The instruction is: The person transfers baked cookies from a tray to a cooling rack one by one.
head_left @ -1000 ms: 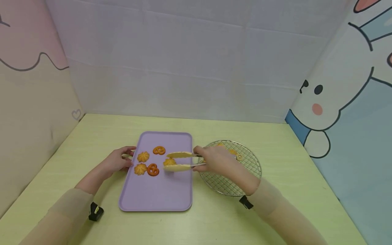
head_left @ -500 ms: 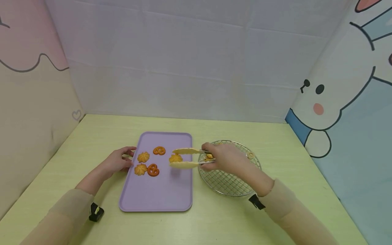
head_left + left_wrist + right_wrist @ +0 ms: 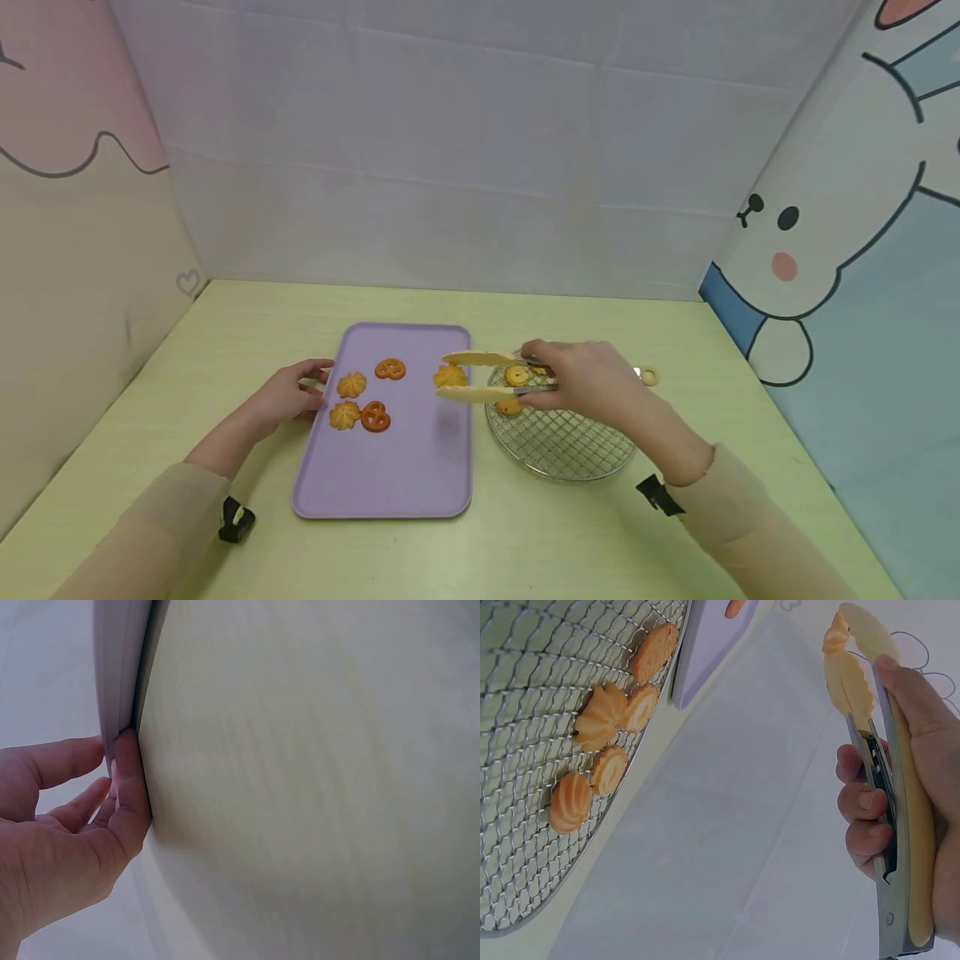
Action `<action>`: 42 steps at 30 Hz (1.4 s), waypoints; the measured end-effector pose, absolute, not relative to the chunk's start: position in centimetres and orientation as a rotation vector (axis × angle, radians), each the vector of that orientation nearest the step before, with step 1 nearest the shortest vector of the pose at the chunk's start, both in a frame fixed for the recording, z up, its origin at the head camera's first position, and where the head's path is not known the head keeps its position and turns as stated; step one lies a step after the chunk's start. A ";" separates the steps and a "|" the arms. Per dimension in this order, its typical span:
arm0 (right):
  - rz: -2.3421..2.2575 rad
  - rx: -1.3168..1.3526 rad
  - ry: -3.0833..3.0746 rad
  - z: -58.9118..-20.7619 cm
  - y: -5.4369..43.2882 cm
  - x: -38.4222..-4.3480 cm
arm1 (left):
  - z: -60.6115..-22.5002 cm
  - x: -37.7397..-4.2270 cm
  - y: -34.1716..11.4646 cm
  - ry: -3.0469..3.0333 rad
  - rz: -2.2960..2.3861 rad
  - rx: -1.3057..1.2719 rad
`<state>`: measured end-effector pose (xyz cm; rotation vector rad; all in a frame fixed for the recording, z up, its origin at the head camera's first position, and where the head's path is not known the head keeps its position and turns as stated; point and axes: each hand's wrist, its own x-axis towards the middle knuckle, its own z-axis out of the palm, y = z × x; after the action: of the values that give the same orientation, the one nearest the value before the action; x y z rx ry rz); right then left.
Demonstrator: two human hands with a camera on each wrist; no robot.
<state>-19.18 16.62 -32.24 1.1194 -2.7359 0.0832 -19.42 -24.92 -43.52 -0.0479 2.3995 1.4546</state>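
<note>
My right hand [image 3: 592, 379] grips a pair of tongs [image 3: 476, 395] with pale yellow scalloped tips. A golden flower-shaped cookie [image 3: 450, 376] is pinched between those tips, raised over the right side of the lilac tray [image 3: 382, 479]. In the right wrist view, the fingers [image 3: 870, 801] wrap the tongs' handle, and the cookie [image 3: 837, 634] shows at the tips. My left hand [image 3: 281, 395] holds the tray's left edge; in the left wrist view its thumb and fingers pinch the rim [image 3: 120, 667]. On the tray lie two flower-shaped cookies [image 3: 345, 415] and two pretzels [image 3: 375, 417].
A round wire rack [image 3: 562, 458] stands just right of the tray, partly under my right hand. Several cookies [image 3: 600, 716] lie on it near its rim. Behind the pale yellow table [image 3: 600, 533] rises a white sheet, with cartoon-printed walls at both sides.
My right hand has moved right and slightly away from me, carrying the tongs and cookie from mid-tray to its right side. More cookies on the rack are uncovered. The left hand stays put.
</note>
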 end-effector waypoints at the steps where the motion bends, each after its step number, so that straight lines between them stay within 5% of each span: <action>1: 0.085 1.118 -2.734 -32.2 16.8 -19.2 | -43.5 -19.4 -24.9 2.398 1.456 -0.053; 42: 0.139 1.138 -2.577 -33.6 26.2 -18.1 | -43.8 -19.7 -25.3 2.407 1.450 -0.032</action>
<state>-18.13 26.18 -33.58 1.1378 -2.5770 0.1394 -19.71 -25.27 -43.80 -0.0322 2.4073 1.4501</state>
